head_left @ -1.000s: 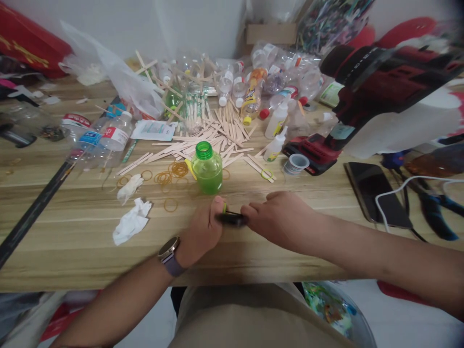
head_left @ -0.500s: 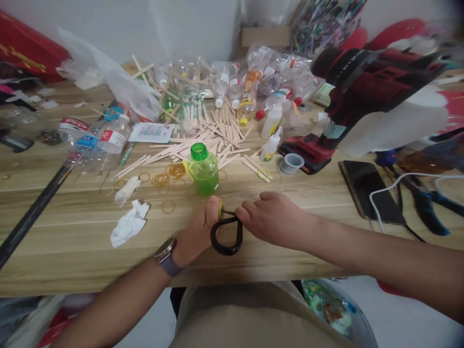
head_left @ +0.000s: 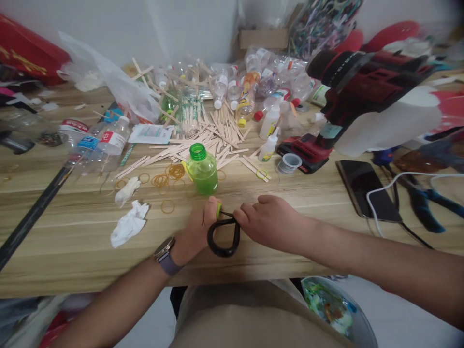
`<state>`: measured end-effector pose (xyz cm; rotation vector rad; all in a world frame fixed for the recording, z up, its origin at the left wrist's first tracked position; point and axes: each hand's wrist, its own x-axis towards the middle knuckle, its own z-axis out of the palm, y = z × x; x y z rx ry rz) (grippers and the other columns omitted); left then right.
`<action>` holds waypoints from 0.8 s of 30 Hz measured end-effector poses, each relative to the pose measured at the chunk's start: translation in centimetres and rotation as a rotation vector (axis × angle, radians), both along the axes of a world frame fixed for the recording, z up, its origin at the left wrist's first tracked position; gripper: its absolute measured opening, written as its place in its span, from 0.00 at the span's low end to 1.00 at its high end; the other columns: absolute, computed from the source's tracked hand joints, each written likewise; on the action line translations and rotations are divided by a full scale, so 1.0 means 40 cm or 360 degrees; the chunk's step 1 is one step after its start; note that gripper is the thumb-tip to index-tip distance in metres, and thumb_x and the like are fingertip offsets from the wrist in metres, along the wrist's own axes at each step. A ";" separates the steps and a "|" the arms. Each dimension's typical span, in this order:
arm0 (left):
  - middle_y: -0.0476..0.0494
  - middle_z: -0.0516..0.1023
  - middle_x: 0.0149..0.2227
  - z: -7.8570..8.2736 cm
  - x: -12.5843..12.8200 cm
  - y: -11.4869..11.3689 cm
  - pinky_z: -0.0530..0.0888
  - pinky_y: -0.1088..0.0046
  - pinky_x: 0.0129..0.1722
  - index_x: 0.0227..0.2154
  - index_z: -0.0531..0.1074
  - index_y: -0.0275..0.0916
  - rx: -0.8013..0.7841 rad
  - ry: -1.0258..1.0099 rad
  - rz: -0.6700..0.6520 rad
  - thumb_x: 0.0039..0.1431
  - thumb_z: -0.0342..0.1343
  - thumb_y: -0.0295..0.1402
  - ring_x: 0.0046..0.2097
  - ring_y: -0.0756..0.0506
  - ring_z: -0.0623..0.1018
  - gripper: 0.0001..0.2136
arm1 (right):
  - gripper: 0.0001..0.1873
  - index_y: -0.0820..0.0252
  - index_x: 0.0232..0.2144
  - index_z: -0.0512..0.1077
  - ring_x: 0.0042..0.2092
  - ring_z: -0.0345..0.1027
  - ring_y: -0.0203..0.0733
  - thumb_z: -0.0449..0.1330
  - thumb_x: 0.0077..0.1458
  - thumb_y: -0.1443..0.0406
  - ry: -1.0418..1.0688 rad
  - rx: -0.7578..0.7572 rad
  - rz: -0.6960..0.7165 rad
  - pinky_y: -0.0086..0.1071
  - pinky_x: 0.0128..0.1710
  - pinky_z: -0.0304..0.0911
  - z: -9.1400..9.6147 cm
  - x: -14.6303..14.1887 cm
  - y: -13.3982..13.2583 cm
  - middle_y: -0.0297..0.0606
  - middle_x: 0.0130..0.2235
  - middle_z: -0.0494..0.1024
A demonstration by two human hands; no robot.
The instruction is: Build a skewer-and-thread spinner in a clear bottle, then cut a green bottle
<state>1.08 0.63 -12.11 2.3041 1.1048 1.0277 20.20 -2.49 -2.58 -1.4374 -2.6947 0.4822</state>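
Near the table's front edge, my left hand [head_left: 194,229] is closed around a small yellow-green piece that looks like a bottle cap [head_left: 219,209]. My right hand [head_left: 271,222] grips black-handled scissors [head_left: 222,252]; one handle loop hangs out toward me between the hands. The thin dark metal of the scissors meets the cap, though the exact contact is hidden by fingers. Just beyond my left hand stands an uncapped green bottle [head_left: 203,176], upright and part filled with green liquid.
Rubber bands [head_left: 163,180] and crumpled tissue [head_left: 129,224] lie on the left. Wooden sticks [head_left: 206,140] and plastic bottles [head_left: 221,89] crowd the back. At right are a cordless drill [head_left: 351,92], a wire spool [head_left: 290,163], a phone [head_left: 368,191] with a white cable, and pliers [head_left: 422,208].
Both hands keep their hold on the cap and scissors. The whole view has shifted slightly, with the hands and scissors a little further left; otherwise little differs.
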 end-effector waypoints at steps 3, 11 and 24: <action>0.44 0.77 0.36 0.000 0.004 -0.004 0.77 0.68 0.35 0.41 0.73 0.36 0.0004 0.0039 0.0037 0.68 0.50 0.37 0.34 0.48 0.77 0.11 | 0.12 0.65 0.31 0.74 0.29 0.72 0.41 0.51 0.59 0.75 0.0081 -0.0122 -0.0065 0.31 0.26 0.55 -0.007 -0.002 -0.004 0.47 0.30 0.81; 0.45 0.73 0.25 0.051 0.004 -0.016 0.75 0.70 0.33 0.32 0.71 0.39 0.0020 0.0065 0.0106 0.73 0.32 0.36 0.30 0.47 0.75 0.23 | 0.21 0.62 0.34 0.71 0.15 0.61 0.30 0.40 0.69 0.68 0.0411 -0.0494 0.0016 0.25 0.18 0.54 -0.019 -0.008 -0.006 0.32 0.23 0.78; 0.46 0.71 0.23 0.079 -0.003 -0.020 0.74 0.69 0.32 0.29 0.70 0.39 0.0123 0.0117 0.0069 0.72 0.31 0.34 0.27 0.47 0.73 0.23 | 0.25 0.63 0.35 0.69 0.10 0.51 0.28 0.33 0.69 0.67 0.0717 -0.1104 -0.0166 0.25 0.13 0.51 -0.014 -0.022 -0.015 0.31 0.23 0.77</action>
